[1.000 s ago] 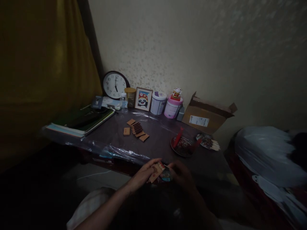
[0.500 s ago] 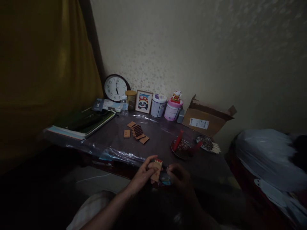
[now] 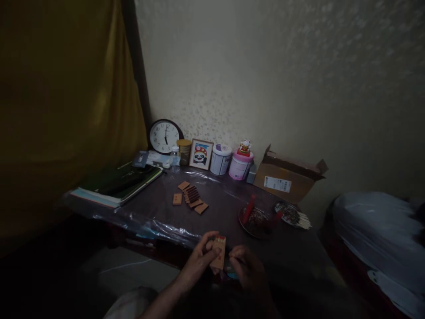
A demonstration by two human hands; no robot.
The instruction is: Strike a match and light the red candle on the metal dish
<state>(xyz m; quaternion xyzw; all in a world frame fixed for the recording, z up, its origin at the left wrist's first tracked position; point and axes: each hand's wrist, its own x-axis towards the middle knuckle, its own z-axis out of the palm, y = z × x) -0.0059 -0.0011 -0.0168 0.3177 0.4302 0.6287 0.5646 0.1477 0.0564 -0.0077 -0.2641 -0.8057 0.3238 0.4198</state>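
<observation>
One matchbox [image 3: 217, 261] in my left hand [image 3: 198, 262], thumb across the front, match ends poking out the top. Right hand [image 3: 247, 264] is just beside it, fingers curled, honestly too dim to tell if they're closed on anything. Past that, on the table [image 3: 222, 208], a plate [image 3: 243, 227] with a red stick [image 3: 248, 212], then some little brown boxes [image 3: 191, 195], a cardboard carton [image 3: 285, 175] and a clock [image 3: 166, 137] at the back.

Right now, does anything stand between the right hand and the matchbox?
Nothing visible does: the right hand is to the right of the matchbox, with a narrow dark gap between. The left hand holds it, thumb on its face.
</observation>
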